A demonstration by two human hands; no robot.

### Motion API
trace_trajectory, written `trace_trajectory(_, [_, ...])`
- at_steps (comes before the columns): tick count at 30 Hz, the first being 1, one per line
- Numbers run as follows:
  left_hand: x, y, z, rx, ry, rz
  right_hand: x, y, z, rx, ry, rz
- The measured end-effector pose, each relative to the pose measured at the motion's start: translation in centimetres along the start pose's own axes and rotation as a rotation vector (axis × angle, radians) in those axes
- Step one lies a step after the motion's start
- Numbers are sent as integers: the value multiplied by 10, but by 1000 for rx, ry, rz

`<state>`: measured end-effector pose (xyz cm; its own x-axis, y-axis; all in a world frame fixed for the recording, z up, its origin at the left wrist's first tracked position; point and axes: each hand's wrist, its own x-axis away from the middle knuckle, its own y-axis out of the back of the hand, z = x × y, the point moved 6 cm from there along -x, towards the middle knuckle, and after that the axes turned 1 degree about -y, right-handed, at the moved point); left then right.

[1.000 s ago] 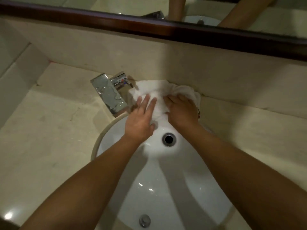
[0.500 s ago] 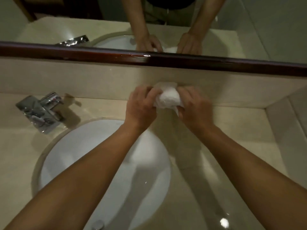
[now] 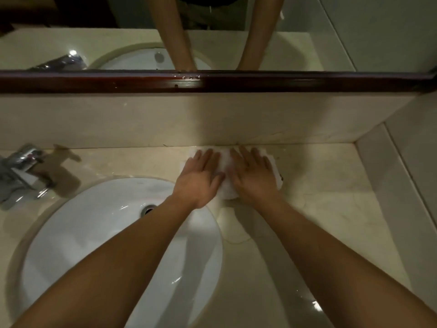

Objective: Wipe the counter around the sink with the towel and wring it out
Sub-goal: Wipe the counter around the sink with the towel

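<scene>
1. The white towel (image 3: 225, 176) lies spread flat on the beige counter (image 3: 331, 209), to the right of the sink (image 3: 71, 233) and close against the backsplash (image 3: 212, 119) at the far edge; its near end comes just beside the sink's right rim.
2. The left hand (image 3: 201, 178) rests palm down on the left part of the towel; its fingers are straight and slightly spread, pointing toward the far wall; nothing is pinched or gripped.
3. The right hand (image 3: 254, 178) lies palm down on the right part of the towel, fingers likewise straight and fanned a little; the two hands sit side by side, nearly touching at the thumbs, with a strip of towel showing between them.
4. Towel edges show beyond the fingertips on the far side and past the right hand's outer edge.
5. Both forearms reach in from the near edge; the left one crosses over the sink's right side.
6. The sink is a white oval bowl set under the counter; its drain (image 3: 148, 208) sits toward the far side.
7. A chrome faucet (image 3: 20, 169) stands at the far left, well apart from the towel.
8. Above the backsplash runs a dark wooden frame (image 3: 94, 81); the mirror (image 3: 307, 31) over it reflects the arms and the sink.
</scene>
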<state>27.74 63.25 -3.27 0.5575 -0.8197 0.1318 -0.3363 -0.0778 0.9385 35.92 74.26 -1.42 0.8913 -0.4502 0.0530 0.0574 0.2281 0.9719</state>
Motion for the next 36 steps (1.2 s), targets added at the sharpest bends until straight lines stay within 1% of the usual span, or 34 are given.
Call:
trace_trajectory(1, [-1, -9, 4, -16, 18, 7, -1, -9, 2, 24, 2, 61])
trace_trajectory(3, [-3, -19, 5, -56, 41, -55, -5, -20, -2, 76, -9, 115])
trace_trajectory(5, [-12, -21, -3, -109, 38, -109, -12, -21, -14, 106, -12, 113])
trace_trajectory(11, [-45, -34, -50, -152, 89, -71, -22, -9, -76, 83, -5, 89])
trace_trajectory(13, [-54, -40, -74, -159, 94, -82, -20, -3, -104, 90, -8, 84])
trace_trajectory(15, [-67, -48, -104, -152, 45, -102, -15, 5, -138, 91, -40, 53])
trace_trajectory(18, [-95, -61, -159, -118, -30, -58, 2, 20, -198, 86, -119, -55])
trace_trajectory(21, [-114, -80, -215, -43, -102, -36, 26, 28, -257, 113, -246, -11])
trace_trajectory(23, [-114, -88, -233, 2, -126, -24, 41, 35, -271, 135, -260, -17])
trace_trajectory(27, [-88, -92, -241, -43, -174, -3, 74, 30, -269, 103, -237, 23])
trace_trajectory(29, [-60, -95, -250, -32, -200, -7, 104, 29, -265, 43, -252, 35])
trace_trajectory(32, [-8, -105, -267, -1, -248, -38, 160, 21, -259, 40, -274, 36])
trace_trajectory(36, [57, -120, -285, 64, -218, 16, 236, 20, -244, 50, -284, -15])
